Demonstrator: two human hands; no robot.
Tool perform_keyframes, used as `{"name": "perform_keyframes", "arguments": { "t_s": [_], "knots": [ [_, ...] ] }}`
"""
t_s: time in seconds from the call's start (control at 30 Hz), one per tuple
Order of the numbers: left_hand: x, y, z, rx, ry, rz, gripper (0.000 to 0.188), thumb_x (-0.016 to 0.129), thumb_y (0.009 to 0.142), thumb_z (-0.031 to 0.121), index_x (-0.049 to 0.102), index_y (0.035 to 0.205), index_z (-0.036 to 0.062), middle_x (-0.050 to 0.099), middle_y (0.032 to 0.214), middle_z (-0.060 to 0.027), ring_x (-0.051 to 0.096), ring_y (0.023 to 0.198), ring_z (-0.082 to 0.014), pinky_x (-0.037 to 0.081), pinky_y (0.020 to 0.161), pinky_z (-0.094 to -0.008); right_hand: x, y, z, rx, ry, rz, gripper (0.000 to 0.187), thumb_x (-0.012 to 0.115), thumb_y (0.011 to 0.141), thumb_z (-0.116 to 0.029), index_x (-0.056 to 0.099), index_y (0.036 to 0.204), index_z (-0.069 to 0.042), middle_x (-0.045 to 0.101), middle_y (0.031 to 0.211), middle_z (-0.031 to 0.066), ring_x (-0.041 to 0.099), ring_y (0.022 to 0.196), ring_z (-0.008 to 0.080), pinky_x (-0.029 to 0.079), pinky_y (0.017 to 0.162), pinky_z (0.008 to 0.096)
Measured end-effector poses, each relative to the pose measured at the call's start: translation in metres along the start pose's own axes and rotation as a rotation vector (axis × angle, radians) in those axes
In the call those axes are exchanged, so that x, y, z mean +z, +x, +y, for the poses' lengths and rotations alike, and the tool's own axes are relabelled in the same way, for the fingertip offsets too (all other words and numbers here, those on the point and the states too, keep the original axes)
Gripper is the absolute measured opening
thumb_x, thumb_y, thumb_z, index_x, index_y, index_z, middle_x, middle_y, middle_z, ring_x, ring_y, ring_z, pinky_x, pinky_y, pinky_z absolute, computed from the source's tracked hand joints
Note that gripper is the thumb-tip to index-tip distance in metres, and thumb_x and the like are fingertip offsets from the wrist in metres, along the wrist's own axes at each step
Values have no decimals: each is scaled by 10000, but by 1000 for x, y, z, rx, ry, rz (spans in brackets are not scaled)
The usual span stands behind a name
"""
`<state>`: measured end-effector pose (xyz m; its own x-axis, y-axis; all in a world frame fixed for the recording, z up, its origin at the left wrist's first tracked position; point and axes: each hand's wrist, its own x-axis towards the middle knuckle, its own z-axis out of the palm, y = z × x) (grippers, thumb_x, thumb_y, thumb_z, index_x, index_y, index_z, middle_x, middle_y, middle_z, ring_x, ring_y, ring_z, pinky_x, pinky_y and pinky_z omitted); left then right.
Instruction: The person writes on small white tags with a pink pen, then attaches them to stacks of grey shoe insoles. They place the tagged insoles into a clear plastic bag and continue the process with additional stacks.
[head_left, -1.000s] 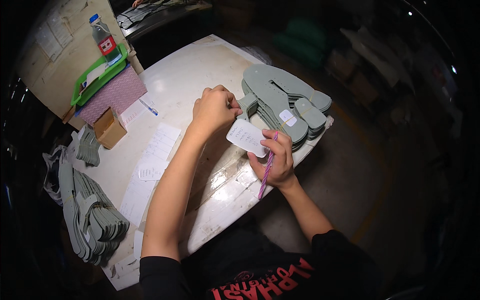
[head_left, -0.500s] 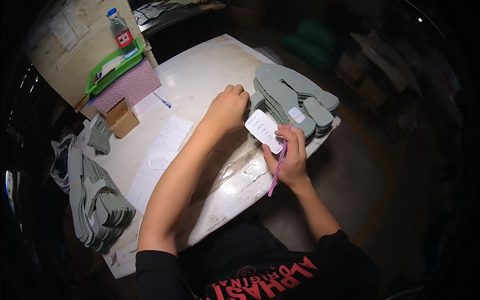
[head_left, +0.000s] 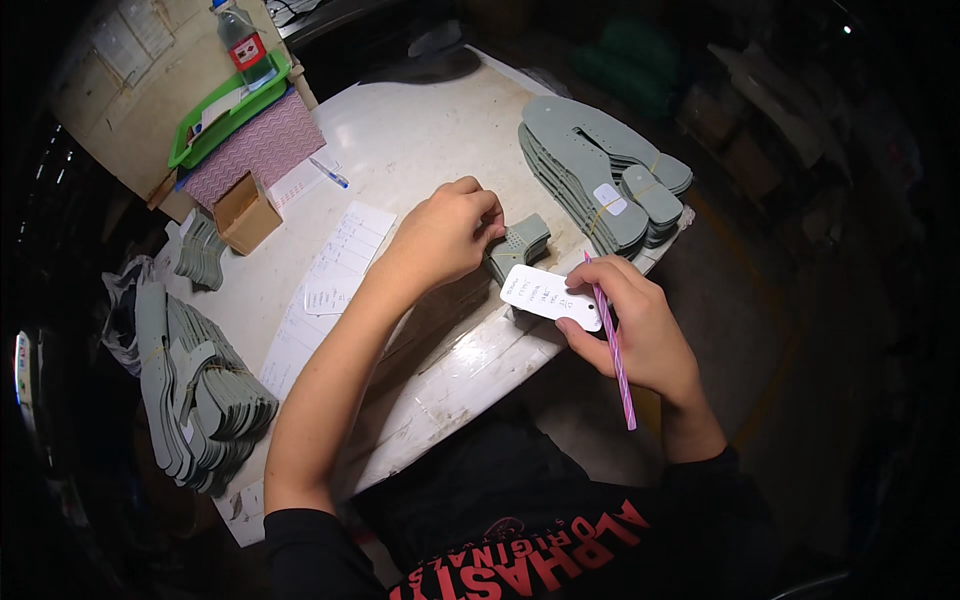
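Note:
My left hand (head_left: 450, 235) is closed, fingertips on the near-left end of a small banded bundle of grey-green cut pieces (head_left: 530, 236), partly hidden by my fingers. In my right hand (head_left: 645, 325) is a handwritten white tag (head_left: 545, 292), pinched between thumb and fingers. A pink striped pen (head_left: 617, 365) slants through the same hand, its lower end sticking out below. The tag overlaps the near end of the small bundle. Just beyond lies a big stack of grey-green shoe-upper pieces (head_left: 572, 145), bound with bands and bearing a small white label (head_left: 610, 198).
Written paper sheets (head_left: 352, 245) lie left of my forearm. More banded grey-green stacks (head_left: 205, 390) sit at the table's left edge. Farther back are a small cardboard box (head_left: 246, 215), a blue pen (head_left: 330, 174), and a green tray (head_left: 205, 115) with a bottle (head_left: 246, 50).
My right hand has moved right and slightly down with tag and pen, and the tag has turned flatter. The small bundle now shows apart from the big stack, beside my left fingers.

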<state>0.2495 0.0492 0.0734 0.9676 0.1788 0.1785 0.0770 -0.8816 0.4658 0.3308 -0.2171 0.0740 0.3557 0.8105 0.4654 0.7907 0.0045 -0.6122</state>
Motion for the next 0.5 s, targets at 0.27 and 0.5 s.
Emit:
{"name": "perform_keyframes", "arguments": {
  "t_s": [0.27, 0.5],
  "knots": [
    [4, -4, 11, -356, -30, 142, 122, 900, 810, 215, 862, 835, 101, 757, 1014, -66, 681, 1044, -291, 552, 871, -464, 2, 1, 6, 35, -55, 61, 376, 853, 837, -55, 660, 1154, 11, 683, 1051, 171, 698, 907, 302, 559, 816, 357],
    [18, -6, 28, -294, 228, 250, 59, 846, 780, 106, 862, 834, 89, 719, 1066, -101, 648, 1093, -322, 505, 905, -472, 7, 10, 8, 16, -124, 77, 367, 851, 846, -68, 660, 1150, 8, 682, 1053, 179, 698, 905, 317, 563, 812, 373]
  ]
}}
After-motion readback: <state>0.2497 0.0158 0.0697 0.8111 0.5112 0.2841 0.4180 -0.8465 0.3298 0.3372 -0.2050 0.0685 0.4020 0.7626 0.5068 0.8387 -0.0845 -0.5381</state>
